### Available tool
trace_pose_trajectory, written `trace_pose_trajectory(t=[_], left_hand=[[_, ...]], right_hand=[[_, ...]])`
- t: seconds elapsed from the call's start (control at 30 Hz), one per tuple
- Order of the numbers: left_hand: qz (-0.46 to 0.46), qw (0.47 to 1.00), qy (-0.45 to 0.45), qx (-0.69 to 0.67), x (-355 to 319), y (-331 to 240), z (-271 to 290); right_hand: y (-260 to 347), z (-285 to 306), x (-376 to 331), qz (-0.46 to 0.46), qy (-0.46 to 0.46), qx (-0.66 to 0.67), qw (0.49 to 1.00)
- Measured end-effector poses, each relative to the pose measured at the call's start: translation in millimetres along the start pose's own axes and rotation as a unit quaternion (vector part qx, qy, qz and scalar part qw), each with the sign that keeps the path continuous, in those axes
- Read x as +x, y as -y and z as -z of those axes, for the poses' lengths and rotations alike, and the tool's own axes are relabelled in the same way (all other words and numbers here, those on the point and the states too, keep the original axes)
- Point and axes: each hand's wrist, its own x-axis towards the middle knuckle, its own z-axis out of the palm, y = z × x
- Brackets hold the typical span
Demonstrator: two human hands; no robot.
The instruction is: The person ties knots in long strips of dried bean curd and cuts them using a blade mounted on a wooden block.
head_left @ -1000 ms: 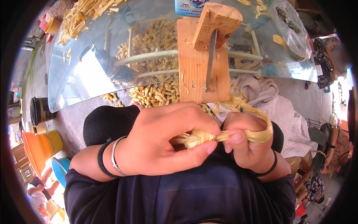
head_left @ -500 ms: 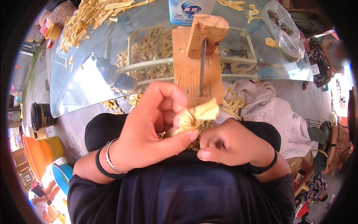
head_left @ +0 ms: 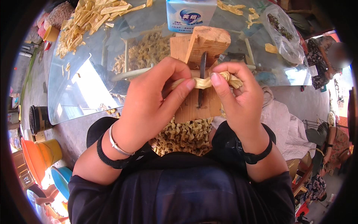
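A pale-yellow knotted strip (head_left: 203, 83), perhaps bean curd skin, is stretched crosswise against the upright metal blade (head_left: 203, 69). My left hand (head_left: 151, 93) pinches its left part between thumb and forefinger. At the other end, my right hand (head_left: 242, 95) grips the knot with thumb and curled fingers. The blade runs down from a wooden block (head_left: 209, 43) fixed on a wooden board (head_left: 181, 47). Below my hands, between my knees, lies a heap of small yellow knotted pieces (head_left: 182, 138). My palms hide part of the strip.
Loose yellow strips (head_left: 87, 24) cover the far left of the glass table (head_left: 74, 99). A blue-and-white package (head_left: 190, 15) stands behind the block; a clear plastic bag (head_left: 285, 35) lies far right. Pale cloth (head_left: 287, 128) is at the right, orange (head_left: 35, 156) and blue basins (head_left: 59, 179) at the left. People sit at the right.
Both hands have moved forward to the blade with the strip. My right hand has risen from below and taken hold of the knotted end; the heap between my knees has come into view.
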Motion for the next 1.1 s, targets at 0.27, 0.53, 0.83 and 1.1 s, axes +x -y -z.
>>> trace_pose_trajectory(t=[0.27,0.53,0.83,1.1], left_hand=[[0.025,0.998,-0.003,0.059,0.4,8.9,-3.6],[0.071,0.944,-0.014,-0.323,-39.1,-18.9,9.5],[0.062,0.936,0.134,-0.319,-56.8,-38.1,-9.1],[0.042,0.968,0.218,-0.116,-46.3,-38.1,39.9]], right_hand=[[9.8,4.6,-1.2,-0.083,0.047,-0.068,0.993],[32.3,17.8,-24.7,0.242,0.208,-0.105,0.942],[54.6,5.0,-43.7,0.056,0.142,0.171,0.973],[42.8,85.2,-33.4,-0.184,0.068,0.043,0.98]])
